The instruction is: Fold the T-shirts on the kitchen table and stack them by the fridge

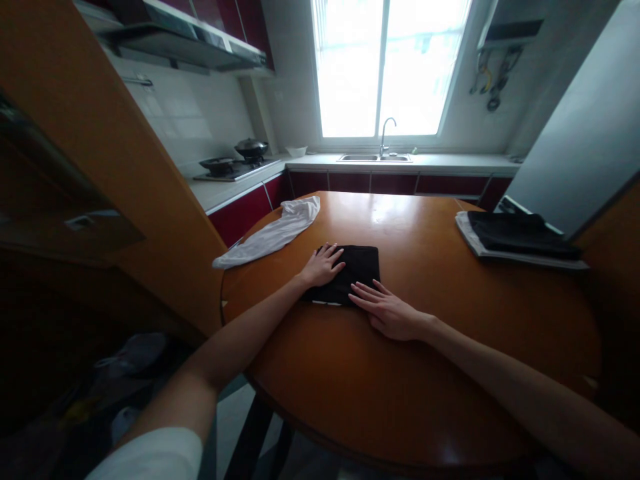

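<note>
A folded black garment (356, 267) lies on the round wooden table (400, 373) near its middle. My left hand (323, 265) rests flat on the garment's left part, fingers spread. My right hand (390, 312) lies flat at the garment's near right edge, fingertips touching the cloth. Both hands are open and hold nothing.
A crumpled white cloth (273, 235) lies at the table's left edge. A stack of folded dark and light clothes (515, 237) sits at the far right. Behind are a counter with a sink and tap (385, 137), a stove with pans (235, 160), and a bright window.
</note>
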`<state>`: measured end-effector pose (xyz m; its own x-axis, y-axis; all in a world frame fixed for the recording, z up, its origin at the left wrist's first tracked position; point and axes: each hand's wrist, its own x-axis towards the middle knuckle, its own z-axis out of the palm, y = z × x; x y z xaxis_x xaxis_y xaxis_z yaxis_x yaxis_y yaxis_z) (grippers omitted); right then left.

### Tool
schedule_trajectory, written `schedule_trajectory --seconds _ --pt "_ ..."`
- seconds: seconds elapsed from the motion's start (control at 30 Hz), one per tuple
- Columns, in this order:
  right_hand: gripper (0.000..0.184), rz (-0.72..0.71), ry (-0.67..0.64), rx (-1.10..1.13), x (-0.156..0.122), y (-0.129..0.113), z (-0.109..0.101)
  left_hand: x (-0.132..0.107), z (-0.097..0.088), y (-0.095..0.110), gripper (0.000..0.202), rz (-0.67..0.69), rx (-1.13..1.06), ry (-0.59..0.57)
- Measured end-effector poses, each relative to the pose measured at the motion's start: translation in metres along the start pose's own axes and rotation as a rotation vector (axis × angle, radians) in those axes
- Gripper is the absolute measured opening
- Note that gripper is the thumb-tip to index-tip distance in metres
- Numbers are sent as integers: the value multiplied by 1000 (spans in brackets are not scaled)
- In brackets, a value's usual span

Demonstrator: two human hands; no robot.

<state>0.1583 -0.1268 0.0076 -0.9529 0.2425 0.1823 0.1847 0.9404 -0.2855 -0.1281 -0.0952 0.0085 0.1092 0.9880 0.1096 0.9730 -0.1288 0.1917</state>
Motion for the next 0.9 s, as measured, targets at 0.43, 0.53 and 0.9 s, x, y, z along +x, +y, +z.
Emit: schedule_trajectory --seconds 0.43,0.53,0.9 --pt "63 462 209 -27 90 26 4 -1 1 2 65 -5 39 -18" --pt "66 574 135 -49 105 35 15 -1 2 0 65 -2 37 -14" --pt "74 891 155 -53 105 96 1 1 3 0 67 -12 10 -15"
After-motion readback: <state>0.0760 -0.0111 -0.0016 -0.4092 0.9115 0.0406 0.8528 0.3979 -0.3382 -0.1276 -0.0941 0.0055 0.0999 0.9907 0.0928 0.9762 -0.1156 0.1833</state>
